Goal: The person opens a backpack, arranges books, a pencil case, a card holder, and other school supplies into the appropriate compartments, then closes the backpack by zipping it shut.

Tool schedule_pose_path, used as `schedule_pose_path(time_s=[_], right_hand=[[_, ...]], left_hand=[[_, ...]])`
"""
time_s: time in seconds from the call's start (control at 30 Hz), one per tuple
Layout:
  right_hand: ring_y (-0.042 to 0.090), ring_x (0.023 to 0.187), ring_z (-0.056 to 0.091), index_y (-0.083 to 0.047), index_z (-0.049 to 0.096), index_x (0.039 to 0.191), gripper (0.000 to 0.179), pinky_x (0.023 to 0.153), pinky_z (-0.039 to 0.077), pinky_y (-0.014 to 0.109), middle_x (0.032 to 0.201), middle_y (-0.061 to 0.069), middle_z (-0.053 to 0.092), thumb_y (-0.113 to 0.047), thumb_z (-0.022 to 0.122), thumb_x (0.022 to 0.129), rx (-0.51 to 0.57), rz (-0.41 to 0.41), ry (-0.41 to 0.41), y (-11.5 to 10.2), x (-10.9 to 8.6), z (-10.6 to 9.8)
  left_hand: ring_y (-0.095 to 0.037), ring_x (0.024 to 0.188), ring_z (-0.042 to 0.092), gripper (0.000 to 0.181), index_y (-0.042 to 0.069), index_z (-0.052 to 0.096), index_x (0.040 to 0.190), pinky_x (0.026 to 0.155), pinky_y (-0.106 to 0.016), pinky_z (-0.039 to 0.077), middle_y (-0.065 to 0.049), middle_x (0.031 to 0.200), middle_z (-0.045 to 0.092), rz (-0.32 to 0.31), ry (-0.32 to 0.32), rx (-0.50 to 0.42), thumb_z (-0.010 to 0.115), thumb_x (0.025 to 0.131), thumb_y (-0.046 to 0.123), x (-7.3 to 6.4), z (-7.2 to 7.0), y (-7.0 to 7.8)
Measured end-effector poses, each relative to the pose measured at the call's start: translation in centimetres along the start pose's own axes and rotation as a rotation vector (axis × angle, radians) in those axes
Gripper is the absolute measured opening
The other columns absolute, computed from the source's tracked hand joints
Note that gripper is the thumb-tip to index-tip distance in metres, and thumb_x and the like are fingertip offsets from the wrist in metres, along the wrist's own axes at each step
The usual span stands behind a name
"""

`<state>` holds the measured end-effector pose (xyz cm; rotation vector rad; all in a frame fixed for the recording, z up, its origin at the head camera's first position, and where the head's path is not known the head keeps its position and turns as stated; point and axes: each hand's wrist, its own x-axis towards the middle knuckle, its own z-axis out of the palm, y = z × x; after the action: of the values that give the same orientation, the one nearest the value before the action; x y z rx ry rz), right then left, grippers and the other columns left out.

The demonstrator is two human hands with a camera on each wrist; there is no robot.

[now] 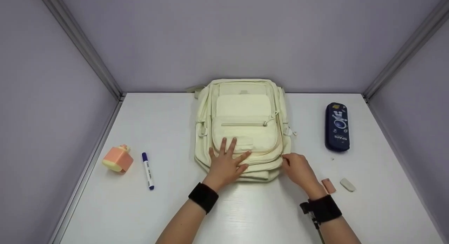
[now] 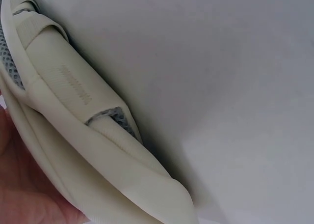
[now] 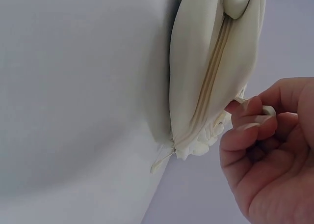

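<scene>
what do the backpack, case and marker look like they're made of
Backpack: matte fabric, likely nylon or polyester; it folds softly, with grey mesh visible in the left wrist view. Case: possibly moulded foam under coated fabric, low sheen; it has a firm, rounded shape. Marker: probably smooth hard plastic, going by its straight, rigid look.

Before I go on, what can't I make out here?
Backpack contents, all views: hidden by its fabric.
Pinched tab, right wrist view: mostly covered by the right hand.
Left hand, left wrist view: partly cut off by the left edge.
Marker print, head view: too small.
</scene>
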<state>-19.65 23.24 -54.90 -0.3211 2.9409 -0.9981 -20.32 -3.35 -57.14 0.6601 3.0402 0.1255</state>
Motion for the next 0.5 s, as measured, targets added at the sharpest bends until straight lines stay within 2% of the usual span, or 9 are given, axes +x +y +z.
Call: schedule_pose_path(time_s=[0.1, 0.2, 0.33, 0.5], right_hand=[[0.012, 0.059, 0.046, -0.002, 0.069, 0.080, 0.020, 0.057, 0.041, 0.030, 0.071, 0.001, 0.057, -0.001, 0.055, 0.094, 0.015, -0.023, 0.002, -0.6, -0.6, 0.5], [0.010, 0.060, 0.048, 0.000, 0.074, 0.094, 0.017, 0.057, 0.042, 0.028, 0.074, 0.001, 0.061, 0.001, 0.057, 0.092, 0.043, -0.044, -0.016, -1.4, -1.3, 1.3], [0.008, 0.057, 0.047, -0.002, 0.072, 0.086, 0.017, 0.052, 0.041, 0.025, 0.064, -0.004, 0.052, 0.002, 0.057, 0.092, 0.085, -0.044, -0.036, -2.9, -1.7, 2.4], [0.007, 0.056, 0.048, 0.000, 0.074, 0.095, 0.016, 0.053, 0.043, 0.025, 0.071, -0.003, 0.061, 0.002, 0.058, 0.091, 0.159, -0.030, -0.038, -4.4, -1.9, 3.5]], left_hand=[[-0.042, 0.146, -0.002, 0.051, 0.053, 0.025, 0.149, 0.100, -0.077, 0.018, -0.009, 0.164, 0.002, -0.004, 0.005, 0.004, 0.025, 0.100, 0.064, 0.0, 0.0, 0.1], [-0.042, 0.146, 0.000, 0.050, 0.053, 0.026, 0.149, 0.100, -0.076, 0.019, -0.009, 0.164, 0.003, -0.004, 0.024, 0.023, 0.024, 0.100, 0.064, 0.0, 0.2, 0.1], [-0.043, 0.146, 0.004, 0.050, 0.053, 0.029, 0.148, 0.099, -0.076, 0.022, -0.010, 0.163, 0.007, -0.001, 0.056, 0.043, 0.027, 0.100, 0.064, -0.2, 0.3, 0.2], [-0.044, 0.146, 0.005, 0.050, 0.052, 0.030, 0.149, 0.099, -0.076, 0.022, -0.011, 0.163, 0.009, 0.003, 0.073, 0.050, 0.029, 0.100, 0.063, -0.2, 0.4, 0.2]])
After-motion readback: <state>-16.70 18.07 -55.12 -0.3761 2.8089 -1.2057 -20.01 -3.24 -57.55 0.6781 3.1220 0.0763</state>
